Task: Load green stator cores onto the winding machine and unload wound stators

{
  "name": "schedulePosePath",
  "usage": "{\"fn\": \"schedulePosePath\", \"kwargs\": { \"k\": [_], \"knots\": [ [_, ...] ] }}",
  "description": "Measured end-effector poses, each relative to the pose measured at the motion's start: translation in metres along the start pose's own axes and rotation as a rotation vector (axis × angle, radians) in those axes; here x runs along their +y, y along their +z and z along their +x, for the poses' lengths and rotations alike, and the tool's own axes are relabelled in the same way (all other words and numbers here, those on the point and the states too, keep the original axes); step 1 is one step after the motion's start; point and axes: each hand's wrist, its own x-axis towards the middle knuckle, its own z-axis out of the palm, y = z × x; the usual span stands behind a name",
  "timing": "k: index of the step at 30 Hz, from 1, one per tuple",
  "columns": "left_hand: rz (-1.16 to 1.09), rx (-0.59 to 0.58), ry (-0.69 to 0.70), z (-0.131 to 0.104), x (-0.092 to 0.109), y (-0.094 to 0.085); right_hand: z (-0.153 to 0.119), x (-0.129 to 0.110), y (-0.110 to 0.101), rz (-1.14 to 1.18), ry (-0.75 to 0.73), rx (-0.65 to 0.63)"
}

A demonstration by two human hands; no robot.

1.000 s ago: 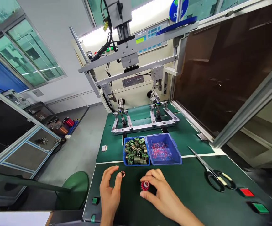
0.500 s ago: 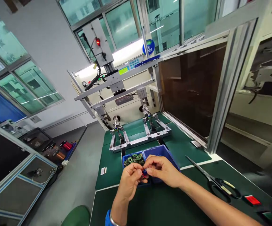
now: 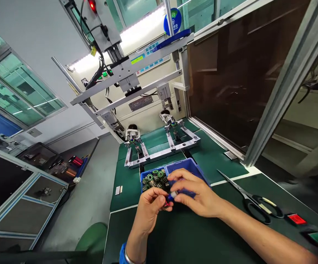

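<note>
My left hand [image 3: 151,205] pinches a small red-and-blue part [image 3: 170,198] between thumb and fingers. Red strands show at its lower side, and the left fingers cover much of it. From the other side, my right hand [image 3: 196,192] has thumb and fingertips around the part's pale grey end, with the upper fingers loosely curled. Just beyond the hands, a blue bin [image 3: 141,178] holds several green-ended slotted motor cores [image 3: 150,177]. A second blue bin [image 3: 197,172] adjoins it on the right, partly hidden behind my right hand.
Behind the bins, a metal fixture frame [image 3: 161,156] with two clamp stations rests on the green bench, under a machine gantry [image 3: 137,95]. Black-handled scissors [image 3: 247,197] lie to the right, near a red button [image 3: 296,219] and a green button [image 3: 316,237]. A green stool [image 3: 93,236] stands lower left.
The head view has moved closer and tilted down. My right fingers have opened somewhat from their tight pinch, and a pale grey end now shows between them. My left hand still grips the part.
</note>
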Motion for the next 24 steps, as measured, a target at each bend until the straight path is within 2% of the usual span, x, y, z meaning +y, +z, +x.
{"fn": "schedulePosePath", "kwargs": {
  "k": [3, 5, 7, 10, 13, 15, 20, 24],
  "knots": [
    [0.01, 0.127, 0.123, 0.002, 0.012, -0.01, 0.001, 0.009, -0.011, -0.037, 0.031, 0.316],
    [-0.05, 0.173, 0.207, 0.002, 0.02, -0.018, 0.002, 0.018, -0.009, -0.104, 0.094, 0.397],
    [-0.102, 0.181, 0.241, 0.002, 0.023, -0.023, 0.001, 0.026, 0.003, -0.181, 0.168, 0.305],
    [-0.141, 0.181, 0.235, 0.0, 0.024, -0.027, 0.0, 0.028, 0.037, -0.244, 0.247, 0.12],
    [-0.17, 0.2, 0.264, 0.0, 0.023, -0.03, 0.0, 0.021, 0.068, -0.298, 0.263, 0.034],
    [-0.182, 0.218, 0.289, 0.0, 0.024, -0.032, 0.0, 0.015, 0.08, -0.373, 0.225, -0.012],
    [-0.209, 0.215, 0.283, -0.002, 0.027, -0.033, -0.004, 0.007, 0.089, -0.61, 0.047, -0.048],
    [-0.22, 0.173, 0.243, -0.003, 0.028, -0.031, -0.005, 0.005, 0.083, -0.648, 0.012, -0.012]
  ]
}}
